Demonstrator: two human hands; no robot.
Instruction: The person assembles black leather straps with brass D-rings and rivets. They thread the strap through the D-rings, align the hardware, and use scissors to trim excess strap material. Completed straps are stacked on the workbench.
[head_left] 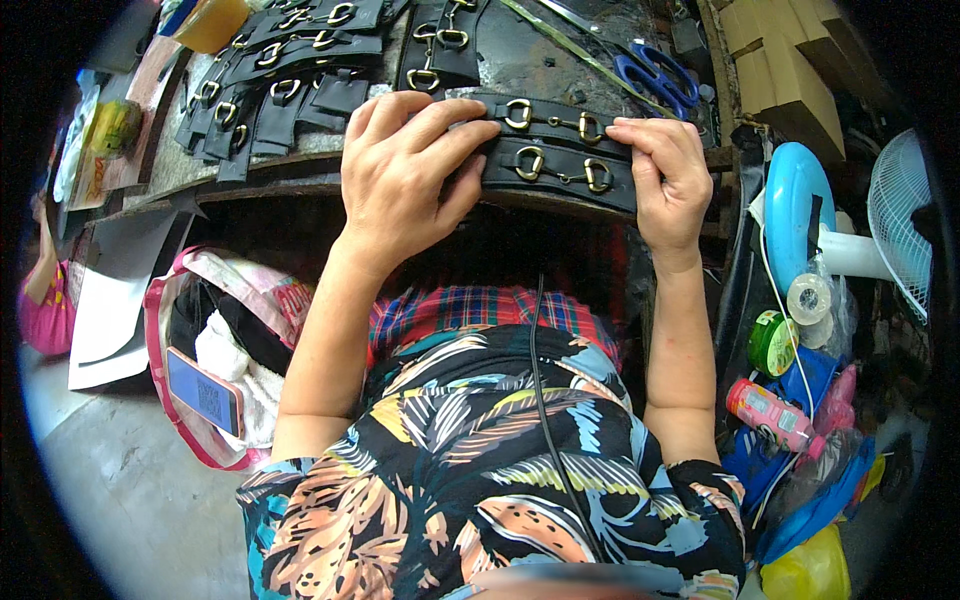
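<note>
Two black leather straps with gold-coloured horsebit metal fittings lie at the bench's front edge, one above the other. The upper strap stretches between my hands. At its left end, my left hand is closed, its curled fingertips pressing on the leather and its thumb below them. My right hand pinches the right end between thumb and forefinger, the other fingers folded in. Just under it, nearer me, sits the lower strap, its left end partly hidden behind my left thumb.
More black straps with metal fittings are piled at the left of the bench. Blue-handled scissors lie at the back right. Beyond the right edge are cardboard boxes, a fan and a pink bottle. A bag with a phone stands left.
</note>
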